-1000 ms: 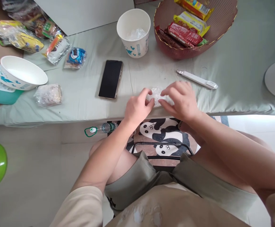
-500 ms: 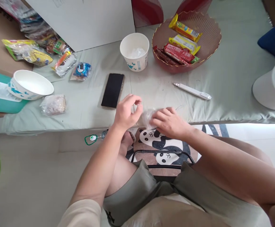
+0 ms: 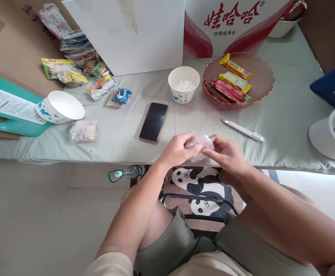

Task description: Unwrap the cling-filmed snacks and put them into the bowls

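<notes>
A crinkled clear plastic wrapper [image 3: 204,142] is pinched between both hands over the near edge of the cloth-covered table [image 3: 121,142]. My left hand [image 3: 181,147] is closed on its left side, thumb on top. My right hand [image 3: 226,151] grips the right side with thumb and fingers. Whether anything lies inside the plastic I cannot tell. Beyond my left hand lies a black phone [image 3: 153,122]. A white utility knife [image 3: 243,130] rests past my right hand. Farther back stands a paper cup [image 3: 184,92] with crumpled clear plastic in it.
A pink bowl [image 3: 213,100] holds several wrapped snack bars. At left are a white paper bowl [image 3: 45,109], a wrapped pastry [image 3: 83,131] and several snack packets [image 3: 120,97]. Large boxes [image 3: 144,42] stand behind. A white bucket [image 3: 322,134] is at the right edge. A plastic bottle [image 3: 134,171] lies below.
My hands have come together; my left hand, holding nothing before, now grips the plastic that was at my right hand. The view has shifted, showing more of the boxes behind.
</notes>
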The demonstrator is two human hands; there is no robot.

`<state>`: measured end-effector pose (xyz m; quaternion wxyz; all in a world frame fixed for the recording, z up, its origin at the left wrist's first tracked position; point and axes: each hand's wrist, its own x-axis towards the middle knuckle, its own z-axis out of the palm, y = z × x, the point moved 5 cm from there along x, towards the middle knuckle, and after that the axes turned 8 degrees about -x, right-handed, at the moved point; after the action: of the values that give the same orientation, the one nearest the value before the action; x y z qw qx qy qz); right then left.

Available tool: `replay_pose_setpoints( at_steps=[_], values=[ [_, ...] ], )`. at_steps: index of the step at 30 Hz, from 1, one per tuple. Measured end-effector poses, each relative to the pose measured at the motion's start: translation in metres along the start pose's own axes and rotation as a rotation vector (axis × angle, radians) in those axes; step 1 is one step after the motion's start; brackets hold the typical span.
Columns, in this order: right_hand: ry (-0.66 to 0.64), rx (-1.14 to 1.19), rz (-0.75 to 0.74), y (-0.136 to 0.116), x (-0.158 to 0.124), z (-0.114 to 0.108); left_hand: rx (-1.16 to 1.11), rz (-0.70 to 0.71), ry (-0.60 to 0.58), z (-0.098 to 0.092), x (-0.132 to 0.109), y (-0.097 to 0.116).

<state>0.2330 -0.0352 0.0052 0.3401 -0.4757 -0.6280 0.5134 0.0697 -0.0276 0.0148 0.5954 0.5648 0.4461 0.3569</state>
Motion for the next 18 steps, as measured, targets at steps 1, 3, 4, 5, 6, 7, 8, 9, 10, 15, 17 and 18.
replay_pose_setpoints(
  at_steps=[1, 3, 4, 5, 6, 7, 8, 9, 10, 15, 17, 18],
  values=[
    [0.001, 0.011, -0.001, -0.001, 0.002, 0.001, -0.038, 0.005, 0.006, -0.003, 0.001, 0.001],
    [0.030, -0.024, -0.011, -0.005, 0.008, -0.002, -0.148, 0.013, 0.018, -0.009, 0.001, 0.002],
    [0.056, -0.060, -0.017, -0.008, 0.012, -0.008, -0.207, 0.017, 0.037, -0.015, 0.002, 0.002],
    [0.096, -0.114, -0.021, -0.013, 0.018, -0.016, -0.266, 0.032, 0.084, -0.022, 0.002, 0.002],
    [0.157, -0.192, -0.026, -0.019, 0.027, -0.026, -0.322, 0.059, 0.160, -0.031, 0.002, 0.003],
    [0.249, -0.290, -0.040, -0.028, 0.037, -0.037, -0.369, 0.094, 0.256, -0.042, 0.002, 0.003],
    [0.362, -0.410, -0.065, -0.040, 0.050, -0.049, -0.403, 0.129, 0.354, -0.053, 0.001, 0.003],
    [0.468, -0.538, -0.110, -0.054, 0.064, -0.058, -0.429, 0.158, 0.437, -0.062, 0.000, 0.002],
    [0.544, -0.651, -0.189, -0.070, 0.081, -0.063, -0.448, 0.175, 0.492, -0.070, 0.000, 0.002],
    [0.305, -1.126, -0.598, -0.101, 0.187, -0.027, -0.424, 0.123, 0.501, -0.080, 0.001, 0.000],
    [0.157, -1.119, -0.630, -0.084, 0.222, -0.014, -0.429, 0.111, 0.544, -0.084, -0.001, -0.001],
    [0.111, -1.080, -0.656, -0.076, 0.234, -0.010, -0.439, 0.112, 0.567, -0.087, -0.003, -0.001]
  ],
)
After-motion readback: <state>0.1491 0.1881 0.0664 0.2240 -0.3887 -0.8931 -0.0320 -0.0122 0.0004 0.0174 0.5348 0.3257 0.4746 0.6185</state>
